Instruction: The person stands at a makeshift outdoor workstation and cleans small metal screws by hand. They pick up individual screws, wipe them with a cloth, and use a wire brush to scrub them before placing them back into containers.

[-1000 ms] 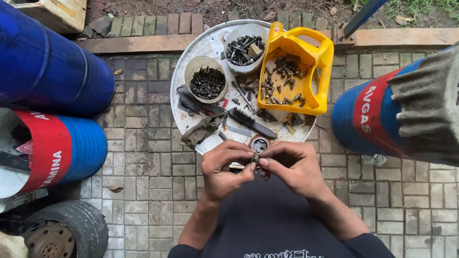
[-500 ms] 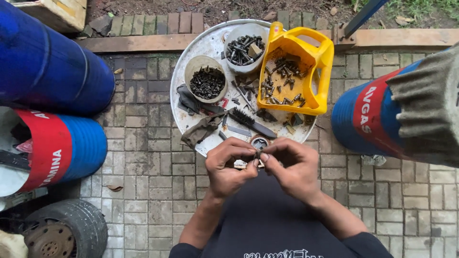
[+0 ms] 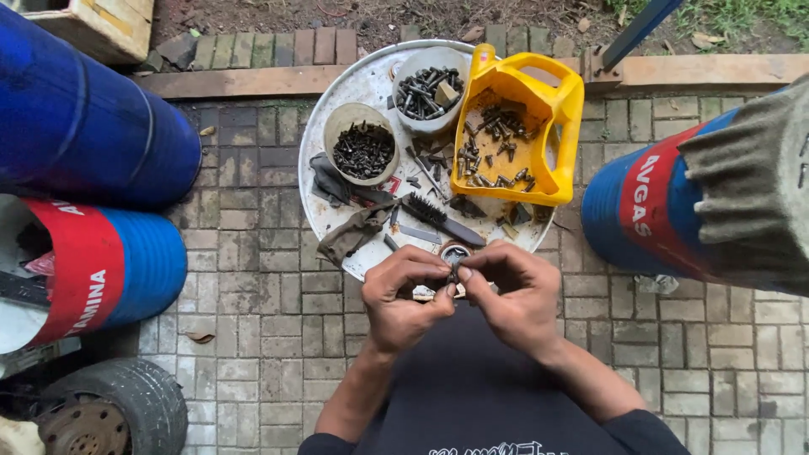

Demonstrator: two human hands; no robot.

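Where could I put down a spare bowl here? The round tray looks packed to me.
The round tray is crowded: two bowls, the yellow cut jug, a brush, rags and loose bolts. Bare paving lies between the tray and the blue drum on the left, and between the left hand and the red-banded drum.

Blue drums (image 3: 84, 126) flank the brick floor (image 3: 253, 295); far off, a yellow cut jug (image 3: 552, 105) and two bolt tubs (image 3: 362, 147) crowd a round tray (image 3: 354, 84).

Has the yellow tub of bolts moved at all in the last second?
No. The yellow tub sits in the same spot on the round metal tray, beside the same two bowls.
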